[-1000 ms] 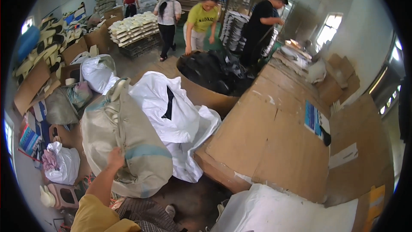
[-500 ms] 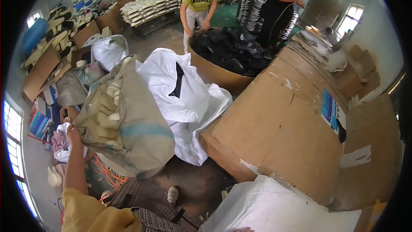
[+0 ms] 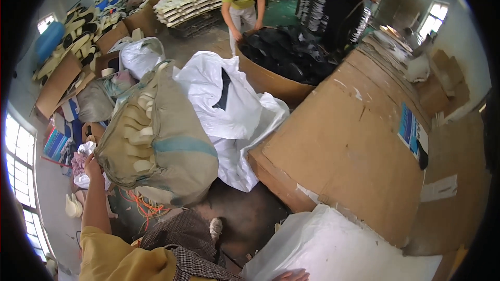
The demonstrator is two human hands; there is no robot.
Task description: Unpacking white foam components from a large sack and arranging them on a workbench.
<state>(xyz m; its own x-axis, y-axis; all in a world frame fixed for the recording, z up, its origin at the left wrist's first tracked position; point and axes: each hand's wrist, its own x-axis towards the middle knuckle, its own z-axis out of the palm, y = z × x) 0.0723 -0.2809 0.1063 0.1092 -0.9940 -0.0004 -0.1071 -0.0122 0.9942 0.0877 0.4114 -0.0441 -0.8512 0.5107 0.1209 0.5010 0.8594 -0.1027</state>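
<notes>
My left hand (image 3: 92,167) is closed on the rim of a large beige sack (image 3: 185,169) with a teal stripe. Cream-coloured moulded pieces (image 3: 136,135), shaped like shoe soles with raised heels, fill its gaping mouth. At the bottom edge, my right hand (image 3: 292,275) shows only in part, its fingers stretched out over white sheeting (image 3: 333,244). Nothing shows in those fingers. Beyond the beige sack stands a bulging white sack (image 3: 224,93) with a black patch or tear.
A big cardboard-covered surface (image 3: 338,151) stretches along the right. Past the white sack, a person in yellow (image 3: 244,0) bends over a carton of black pieces (image 3: 286,54). Orange cords (image 3: 140,205) lie on the floor below the sack. Soles (image 3: 83,36) are heaped at far left.
The whole view has shifted slightly, moving the scene right and mostly up. More of my right hand shows at the bottom. My left hand keeps its hold on the sack's rim.
</notes>
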